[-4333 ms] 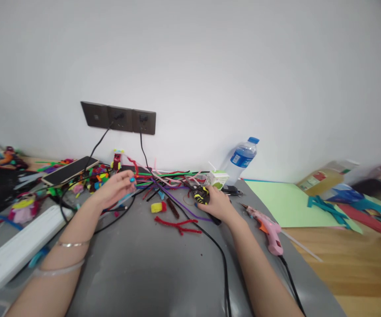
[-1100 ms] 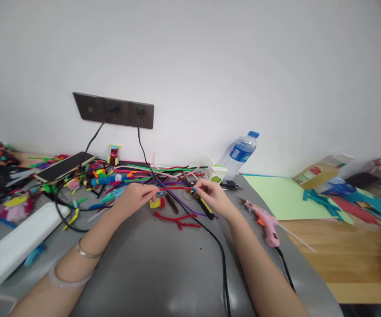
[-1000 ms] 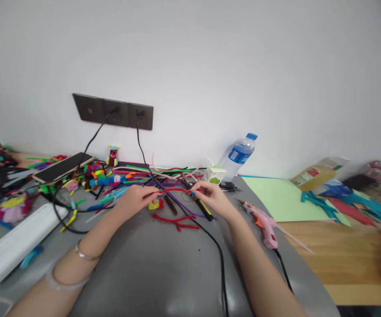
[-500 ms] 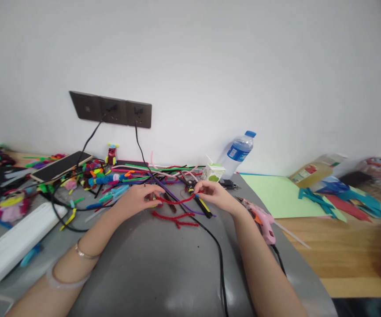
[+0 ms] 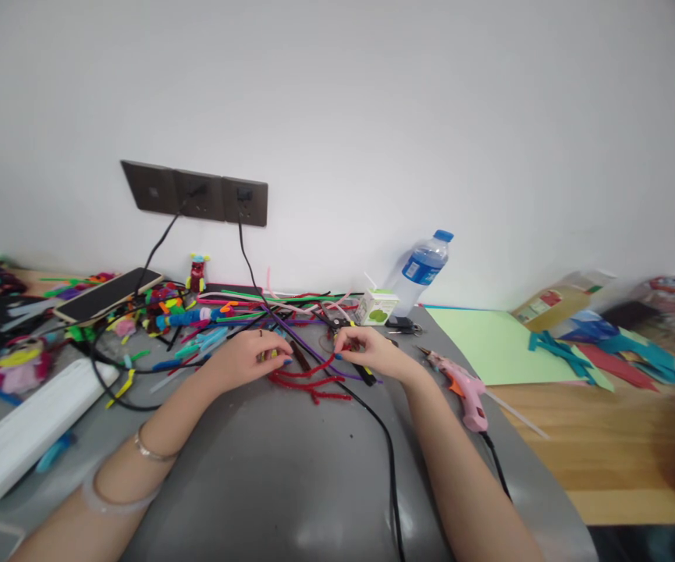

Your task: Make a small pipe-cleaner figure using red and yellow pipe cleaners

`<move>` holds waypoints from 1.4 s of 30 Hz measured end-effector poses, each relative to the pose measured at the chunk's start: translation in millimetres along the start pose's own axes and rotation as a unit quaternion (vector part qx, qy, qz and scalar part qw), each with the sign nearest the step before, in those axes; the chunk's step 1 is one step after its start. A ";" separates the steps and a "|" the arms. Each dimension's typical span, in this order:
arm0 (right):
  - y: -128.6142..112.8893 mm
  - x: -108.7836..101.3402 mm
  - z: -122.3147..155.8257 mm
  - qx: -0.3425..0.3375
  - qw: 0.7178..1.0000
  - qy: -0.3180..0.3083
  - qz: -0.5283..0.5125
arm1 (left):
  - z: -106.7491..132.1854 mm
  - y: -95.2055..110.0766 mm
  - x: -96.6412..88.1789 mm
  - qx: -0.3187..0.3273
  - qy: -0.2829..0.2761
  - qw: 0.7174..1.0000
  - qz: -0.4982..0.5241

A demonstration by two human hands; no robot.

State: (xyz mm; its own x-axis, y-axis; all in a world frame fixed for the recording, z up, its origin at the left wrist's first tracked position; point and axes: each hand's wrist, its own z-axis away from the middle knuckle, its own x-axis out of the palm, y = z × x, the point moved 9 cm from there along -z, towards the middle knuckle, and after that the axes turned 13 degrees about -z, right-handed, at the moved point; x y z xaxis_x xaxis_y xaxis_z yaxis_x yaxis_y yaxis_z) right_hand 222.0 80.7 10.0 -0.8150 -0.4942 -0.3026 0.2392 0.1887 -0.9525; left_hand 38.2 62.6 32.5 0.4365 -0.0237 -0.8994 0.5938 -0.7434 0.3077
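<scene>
Between my two hands a red pipe cleaner sags in a shallow curve, low over the table. My left hand pinches its left end between thumb and fingers. The other end is gripped by the closed fingertips of my right hand. Just below lies a branched piece of red pipe cleaner on the grey table; whether the two pieces touch I cannot tell. Pliers with black and yellow handles lie partly hidden behind my right hand.
A pink glue gun lies right of my right arm. Behind stand a small green-white carton and a tilted water bottle. Loose pipe cleaners, a phone and a white power strip spread leftward. A black cable crosses the table.
My right hand has come a little left, closer to my left hand. The held pipe cleaner has dropped lower, near the branched red piece.
</scene>
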 end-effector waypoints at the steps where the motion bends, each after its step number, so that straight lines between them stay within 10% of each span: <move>1: -1.0 0.0 0.6 0.000 1.000 0.000 0.010 | -0.4 2.1 1.3 0.007 -0.003 1.000 0.001; 10: -11.3 2.9 5.5 0.014 0.998 -0.024 0.052 | 2.4 9.3 23.8 0.038 -0.127 0.991 0.021; 29: -24.2 42.2 13.9 0.031 0.978 -0.096 0.182 | 6.2 18.2 37.8 0.025 -0.176 0.984 -0.021; 42: -24.3 43.8 11.0 0.032 0.993 -0.091 0.062 | 0.1 2.6 -2.2 -0.023 -0.019 1.000 0.008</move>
State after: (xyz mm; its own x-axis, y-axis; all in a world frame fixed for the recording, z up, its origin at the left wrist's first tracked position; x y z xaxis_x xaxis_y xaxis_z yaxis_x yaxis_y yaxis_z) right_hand 186.2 45.1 19.5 -0.6701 -0.6166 -0.4133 0.3698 0.2055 -0.9061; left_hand 38.7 60.6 35.3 0.4206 -0.0614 -0.9052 0.6180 -0.7110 0.3354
